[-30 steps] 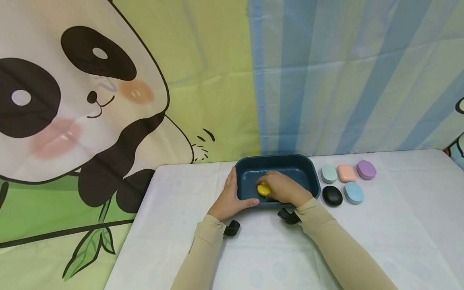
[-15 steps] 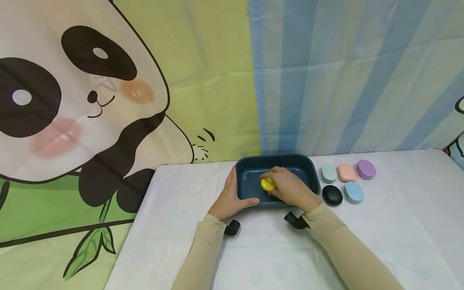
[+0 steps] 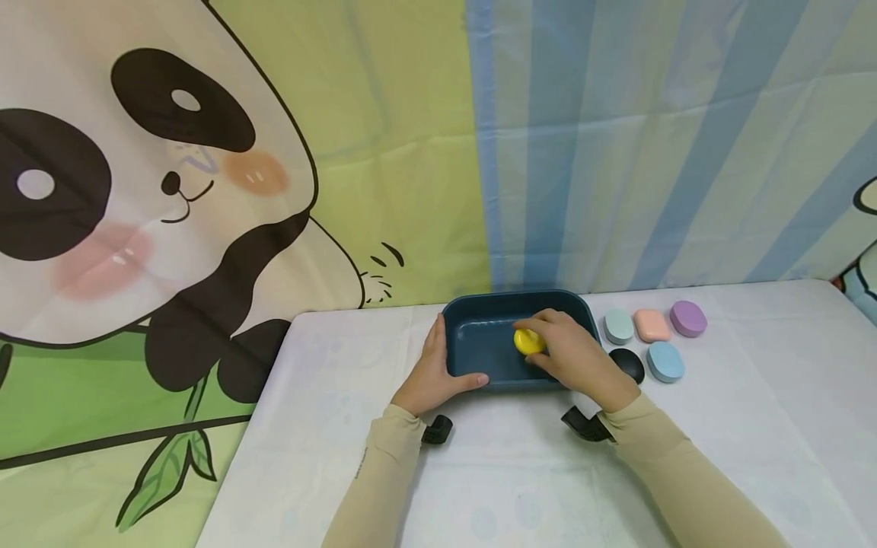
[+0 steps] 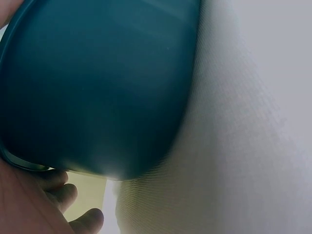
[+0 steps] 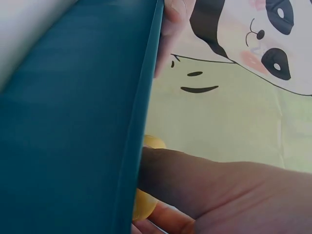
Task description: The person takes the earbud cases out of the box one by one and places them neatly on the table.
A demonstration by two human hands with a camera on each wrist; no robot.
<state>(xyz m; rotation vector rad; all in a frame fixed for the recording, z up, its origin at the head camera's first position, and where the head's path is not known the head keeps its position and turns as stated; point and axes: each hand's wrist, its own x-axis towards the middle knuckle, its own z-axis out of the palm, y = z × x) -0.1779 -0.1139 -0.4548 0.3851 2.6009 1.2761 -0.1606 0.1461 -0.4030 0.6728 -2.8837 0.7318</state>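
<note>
My right hand [image 3: 578, 358] pinches a rounded yellow bar of soap [image 3: 529, 342] between thumb and fingers, within the dark blue basin [image 3: 479, 354]. The right wrist view shows the thumb [image 5: 170, 170] pressed across the soap, which is partly hidden by the basin's wall. My left hand [image 3: 438, 377] rests at the basin's left end, fingers fairly straight up along the outer side and thumb lying on the front rim. In the left wrist view the basin's outer wall fills much of the picture, and the left fingertips [image 4: 87, 222] show below it.
Right of the basin on the white-covered table [image 3: 507, 472] lie several soaps: mint [image 3: 619, 326], pink [image 3: 652, 325], purple [image 3: 688, 318], light blue [image 3: 665, 361] and black [image 3: 628, 364], the last partly behind the right hand. A printed cloth [image 3: 411, 152] hangs behind the table.
My right hand has moved to the right inside the basin, carrying the yellow soap from left of the middle to right of it. The left hand has kept its place at the left end.
</note>
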